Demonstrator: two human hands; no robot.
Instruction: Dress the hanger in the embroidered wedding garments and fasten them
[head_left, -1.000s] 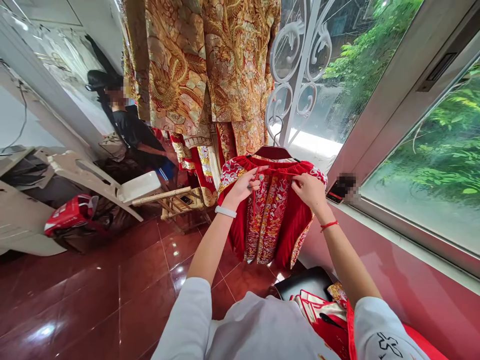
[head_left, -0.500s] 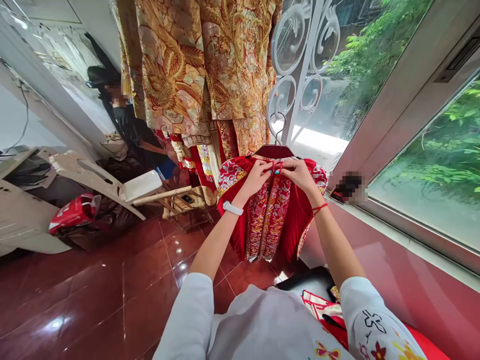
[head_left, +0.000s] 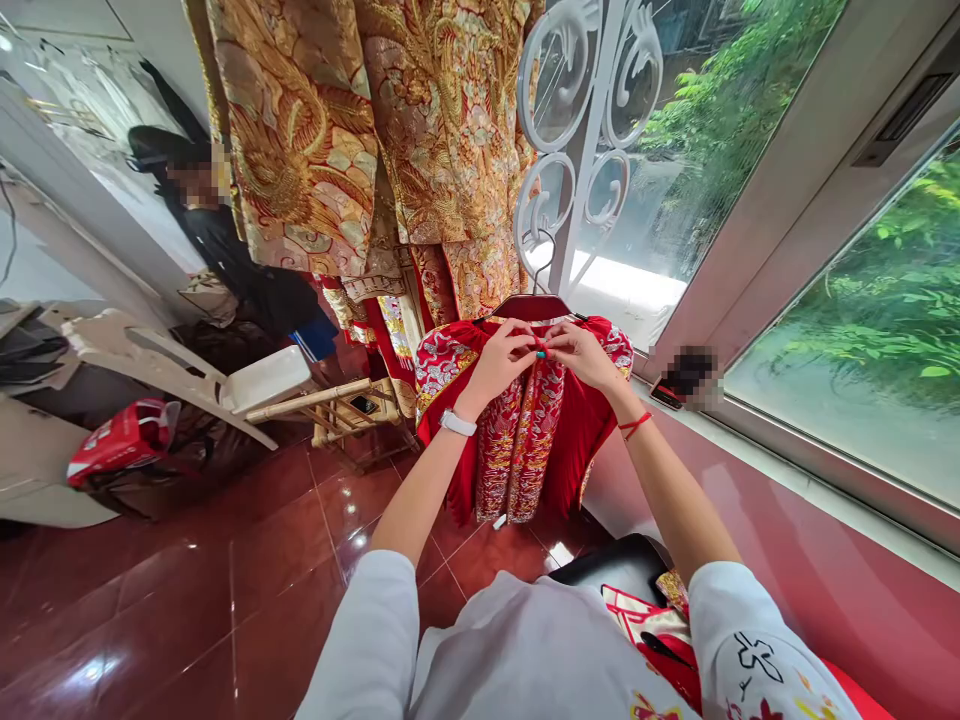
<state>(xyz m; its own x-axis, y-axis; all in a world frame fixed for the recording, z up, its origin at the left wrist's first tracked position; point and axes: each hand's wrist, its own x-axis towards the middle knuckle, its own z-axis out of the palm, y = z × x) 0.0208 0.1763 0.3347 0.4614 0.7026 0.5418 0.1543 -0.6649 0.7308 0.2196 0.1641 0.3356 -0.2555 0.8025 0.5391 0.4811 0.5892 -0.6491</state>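
Note:
A red jacket with silver and gold embroidery hangs open-sleeved from a dark hanger in front of me. At its collar, my left hand and my right hand meet with fingers pinched together. Between the fingertips is a red cord fastening, mostly covered by them. Both hands are closed on it, and a turquoise nail shows beside it. Whether its two ends are joined I cannot tell.
Gold-embroidered garments hang behind the jacket, beside a white scrolled metal stand. A bamboo stool, a white chair and a person in dark clothes are to the left. Windows run along the right.
My hands have drawn closer together at the collar, and the red cord strands that stood apart between them are now bunched at the fingertips. The view has shifted slightly right.

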